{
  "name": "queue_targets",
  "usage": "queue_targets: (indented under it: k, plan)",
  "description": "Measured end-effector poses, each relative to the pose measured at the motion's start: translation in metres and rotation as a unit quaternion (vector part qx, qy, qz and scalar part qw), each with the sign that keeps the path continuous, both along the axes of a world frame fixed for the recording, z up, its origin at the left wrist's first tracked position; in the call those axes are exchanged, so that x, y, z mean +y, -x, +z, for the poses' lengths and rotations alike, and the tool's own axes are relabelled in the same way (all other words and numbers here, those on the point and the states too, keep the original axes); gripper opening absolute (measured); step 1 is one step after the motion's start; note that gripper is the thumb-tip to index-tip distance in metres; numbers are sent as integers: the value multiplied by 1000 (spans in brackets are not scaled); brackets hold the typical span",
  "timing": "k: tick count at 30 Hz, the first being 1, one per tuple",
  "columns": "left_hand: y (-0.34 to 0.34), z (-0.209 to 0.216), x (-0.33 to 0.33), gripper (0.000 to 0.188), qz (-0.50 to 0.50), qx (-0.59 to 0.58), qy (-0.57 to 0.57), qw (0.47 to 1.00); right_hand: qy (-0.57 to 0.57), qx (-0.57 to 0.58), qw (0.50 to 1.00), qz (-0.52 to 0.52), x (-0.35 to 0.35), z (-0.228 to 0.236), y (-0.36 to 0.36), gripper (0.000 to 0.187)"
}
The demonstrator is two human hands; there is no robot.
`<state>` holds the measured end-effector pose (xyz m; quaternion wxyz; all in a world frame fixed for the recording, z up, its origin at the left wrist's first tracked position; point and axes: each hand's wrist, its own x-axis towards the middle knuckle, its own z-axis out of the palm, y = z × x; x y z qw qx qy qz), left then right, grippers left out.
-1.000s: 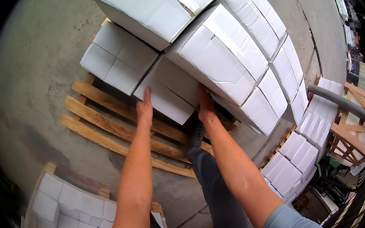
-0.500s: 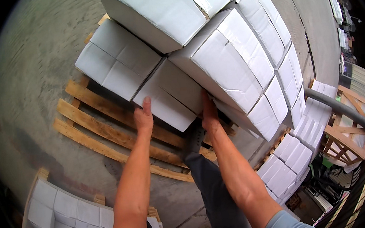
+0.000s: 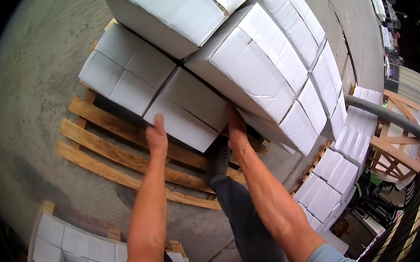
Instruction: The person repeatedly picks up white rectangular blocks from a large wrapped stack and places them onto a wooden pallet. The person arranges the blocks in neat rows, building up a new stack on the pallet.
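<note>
Carton (image 3: 187, 110), white with one seam across its top, sits low over the wooden pallet (image 3: 99, 141), and I have a hand at each side of it; its underside is hidden, so I cannot tell whether it rests on the slats; my left hand (image 3: 157, 137) is at the carton's near left corner, thumb along the edge, the other fingers out of my sight below; my right hand (image 3: 237, 128) reaches in along the carton's right side, its fingers partly lost in the dark gap; from here I cannot tell whether either hand is clamped on the cardboard or merely laid against it.

Just left of the carton, a second white box (image 3: 126, 68) shows crossed seams; beyond the carton, a larger taped box (image 3: 172, 20) stands higher and runs out of view at the top; to the carton's right, a block of white boxes (image 3: 259, 62) rises above it; on my side of the carton, a dark shoe (image 3: 220, 159) blurs into shadow; well below and left of the carton, more boxes (image 3: 84, 251) are cut off; well to its right, a wooden crate (image 3: 395, 151) is partly covered by a grey bar (image 3: 395, 115), near dark clutter too small to name.
</note>
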<state>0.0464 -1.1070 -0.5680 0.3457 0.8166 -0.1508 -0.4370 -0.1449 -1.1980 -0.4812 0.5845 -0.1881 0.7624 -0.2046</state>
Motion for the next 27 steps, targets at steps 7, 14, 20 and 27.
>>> queue_targets:
  k: [7,14,20,27]
  plan:
    - [4,-1,1,74,15,51,23,998,-41,148,987,-42,-15,-10,-8,67]
    - [-5,-5,26,70,37,112,111,987,149,152,967,-140,24,-19,-27,51]
    - [-37,40,40,78,249,510,121,815,99,90,977,-167,79,7,-42,43]
    - [-55,2,22,32,423,450,20,786,96,55,987,-120,117,10,-36,46]
